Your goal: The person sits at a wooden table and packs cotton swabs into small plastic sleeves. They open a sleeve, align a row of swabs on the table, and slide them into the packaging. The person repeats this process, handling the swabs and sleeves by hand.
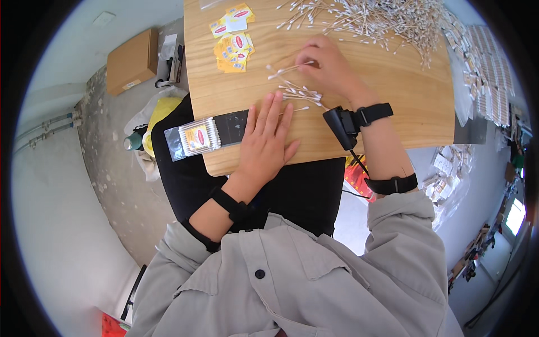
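Right hand (328, 64) pinches a few cotton swabs (286, 69) in a narrow grip at upper centre of the table (393, 106), left hand (266, 140) flat, holding nothing; swabs likely featherlight, thin, bendable—best taken mid-stick.

One table (393, 95) stood in view. Two hands worked over it: the left hand (264, 140) and the right hand (325, 64). The swabs in the big heap (387, 22) at the table's far edge were too many to count. A small bunch (300, 94) of roughly ten swabs lay near the middle of the table. One filled swab pack (197, 136) sat at the table's left corner. Yellow labels (233, 45) numbered about eight. One cardboard box (130, 60) lay left of the table.
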Demonstrator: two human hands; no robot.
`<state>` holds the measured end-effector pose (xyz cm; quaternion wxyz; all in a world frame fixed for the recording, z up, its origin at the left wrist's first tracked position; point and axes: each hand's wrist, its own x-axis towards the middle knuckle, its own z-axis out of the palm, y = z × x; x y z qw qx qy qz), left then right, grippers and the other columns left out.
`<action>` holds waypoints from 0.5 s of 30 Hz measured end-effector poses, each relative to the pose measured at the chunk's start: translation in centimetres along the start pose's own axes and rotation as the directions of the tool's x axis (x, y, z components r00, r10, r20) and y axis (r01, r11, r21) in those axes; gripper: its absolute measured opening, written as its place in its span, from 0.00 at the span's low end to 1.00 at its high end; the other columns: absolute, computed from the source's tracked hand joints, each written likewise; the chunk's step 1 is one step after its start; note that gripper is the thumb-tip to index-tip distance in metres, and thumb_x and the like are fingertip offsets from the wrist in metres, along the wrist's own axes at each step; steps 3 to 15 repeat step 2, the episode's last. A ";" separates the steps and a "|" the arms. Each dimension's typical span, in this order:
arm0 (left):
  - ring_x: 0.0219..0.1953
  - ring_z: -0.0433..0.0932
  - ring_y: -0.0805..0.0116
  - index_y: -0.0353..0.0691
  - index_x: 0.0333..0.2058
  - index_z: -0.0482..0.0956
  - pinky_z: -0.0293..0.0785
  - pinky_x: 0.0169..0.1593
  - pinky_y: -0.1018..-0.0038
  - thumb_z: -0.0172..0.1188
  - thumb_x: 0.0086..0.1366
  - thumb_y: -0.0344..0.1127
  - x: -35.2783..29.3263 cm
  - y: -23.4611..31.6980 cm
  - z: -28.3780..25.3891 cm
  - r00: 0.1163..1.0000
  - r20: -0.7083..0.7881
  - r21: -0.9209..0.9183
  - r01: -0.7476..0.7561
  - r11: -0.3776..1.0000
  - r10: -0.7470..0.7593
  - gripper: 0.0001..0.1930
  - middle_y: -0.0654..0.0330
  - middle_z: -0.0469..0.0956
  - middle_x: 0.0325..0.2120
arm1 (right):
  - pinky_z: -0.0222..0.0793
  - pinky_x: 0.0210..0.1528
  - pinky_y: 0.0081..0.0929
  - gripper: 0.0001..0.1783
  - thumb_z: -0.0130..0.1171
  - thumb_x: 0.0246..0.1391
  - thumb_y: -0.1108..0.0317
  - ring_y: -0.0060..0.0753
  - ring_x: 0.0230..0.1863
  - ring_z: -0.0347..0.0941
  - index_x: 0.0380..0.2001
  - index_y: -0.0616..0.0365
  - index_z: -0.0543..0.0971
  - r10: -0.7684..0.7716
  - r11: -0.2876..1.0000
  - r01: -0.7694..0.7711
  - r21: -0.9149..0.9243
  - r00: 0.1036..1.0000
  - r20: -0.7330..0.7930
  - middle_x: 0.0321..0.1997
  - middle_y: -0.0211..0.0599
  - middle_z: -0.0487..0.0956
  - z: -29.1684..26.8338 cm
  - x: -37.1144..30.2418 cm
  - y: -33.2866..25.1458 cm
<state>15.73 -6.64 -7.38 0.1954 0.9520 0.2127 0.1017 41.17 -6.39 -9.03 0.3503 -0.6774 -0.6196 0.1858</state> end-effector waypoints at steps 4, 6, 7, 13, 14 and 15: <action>0.72 0.49 0.50 0.39 0.66 0.59 0.44 0.71 0.50 0.63 0.59 0.51 -0.1 -0.2 0.2 1.000 0.028 0.032 0.000 1.000 -0.001 0.41 0.50 0.51 0.70 | 0.65 0.62 0.33 0.06 0.65 0.50 0.70 0.37 0.56 0.65 0.33 0.55 0.83 0.286 0.958 -0.287 0.002 0.957 0.040 0.47 0.37 0.71 -1.0 0.1 -0.4; 0.72 0.49 0.50 0.39 0.66 0.59 0.44 0.71 0.50 0.63 0.59 0.51 -0.1 -0.2 0.2 1.000 0.028 0.032 0.000 1.000 -0.001 0.41 0.50 0.51 0.70 | 0.65 0.62 0.33 0.06 0.65 0.50 0.70 0.37 0.56 0.65 0.33 0.55 0.83 0.286 0.958 -0.287 0.002 0.957 0.040 0.47 0.37 0.71 -1.0 0.1 -0.4; 0.72 0.49 0.50 0.39 0.66 0.59 0.44 0.71 0.50 0.63 0.59 0.51 -0.1 -0.2 0.2 1.000 0.028 0.032 0.000 1.000 -0.001 0.41 0.50 0.51 0.70 | 0.65 0.62 0.33 0.06 0.65 0.50 0.70 0.37 0.56 0.65 0.33 0.55 0.83 0.286 0.958 -0.287 0.002 0.957 0.040 0.47 0.37 0.71 -1.0 0.1 -0.4; 0.72 0.49 0.50 0.39 0.66 0.59 0.44 0.71 0.50 0.63 0.59 0.51 -0.1 -0.2 0.2 1.000 0.028 0.032 0.000 1.000 -0.001 0.41 0.50 0.51 0.70 | 0.65 0.62 0.33 0.06 0.65 0.50 0.70 0.37 0.56 0.65 0.33 0.55 0.83 0.286 0.958 -0.287 0.002 0.957 0.040 0.47 0.37 0.71 -1.0 0.1 -0.4; 0.72 0.49 0.50 0.39 0.66 0.59 0.44 0.71 0.50 0.63 0.59 0.51 -0.1 -0.2 0.2 1.000 0.028 0.032 0.000 1.000 -0.001 0.41 0.50 0.51 0.70 | 0.65 0.62 0.33 0.06 0.65 0.50 0.70 0.37 0.56 0.65 0.33 0.55 0.83 0.286 0.958 -0.287 0.002 0.957 0.040 0.47 0.37 0.71 -1.0 0.1 -0.4; 0.72 0.49 0.50 0.39 0.66 0.59 0.44 0.71 0.50 0.63 0.59 0.51 -0.1 -0.2 0.2 1.000 0.028 0.032 0.000 1.000 -0.001 0.41 0.50 0.51 0.70 | 0.65 0.62 0.33 0.06 0.65 0.50 0.70 0.37 0.56 0.65 0.33 0.55 0.83 0.286 0.958 -0.287 0.002 0.957 0.040 0.47 0.37 0.71 -1.0 0.1 -0.4</action>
